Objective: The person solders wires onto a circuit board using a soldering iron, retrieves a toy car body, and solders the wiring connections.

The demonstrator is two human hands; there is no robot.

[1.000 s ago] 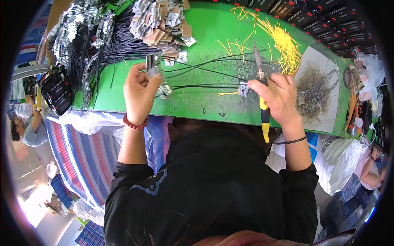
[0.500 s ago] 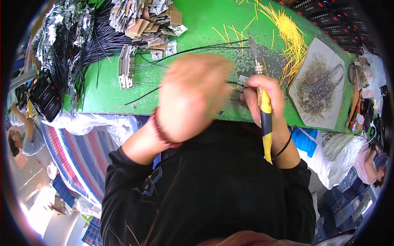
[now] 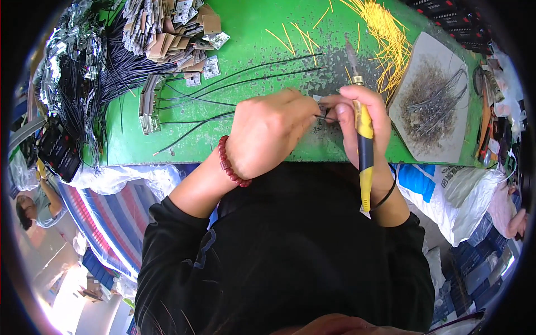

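Pale grey angular slab (image 3: pixel 406 134): I see it lying at the right of the worn green counter (image 3: pixel 195 153), bearing a spread of dark gritty debris (image 3: pixel 427 117) and a tangle of thin grey wires (image 3: pixel 446 97).
Bulging white plastic sack (image 3: pixel 444 206): below the counter's near right edge, a bright blue patch (image 3: pixel 416 183) at its side.
Heap of brown-and-silver flat pieces (image 3: pixel 159 28): toward the far left of the counter, with a thick bundle of black wires (image 3: pixel 120 67) beside it and a shiny silver, foil-like mass (image 3: pixel 61 64) further left.
Short upright silver stack (image 3: pixel 149 106): on the counter, left of my working area.
Loose thin black wires (image 3: pixel 257 81): fanned between that stack and the left hand (image 3: pixel 273 128), some running in under it.
Thin straight yellow wires (image 3: pixel 385 36): piled at the far right, a few strays left of the iron's tip.
Right hand (image 3: pixel 363 109): closed around a yellow-and-black soldering iron (image 3: pixel 365 145), tip pointing away from the body.
Left hand: fingers drawn together, meeting the right fingertips and blocking my view; I cannot tell what, if anything, they clamp.
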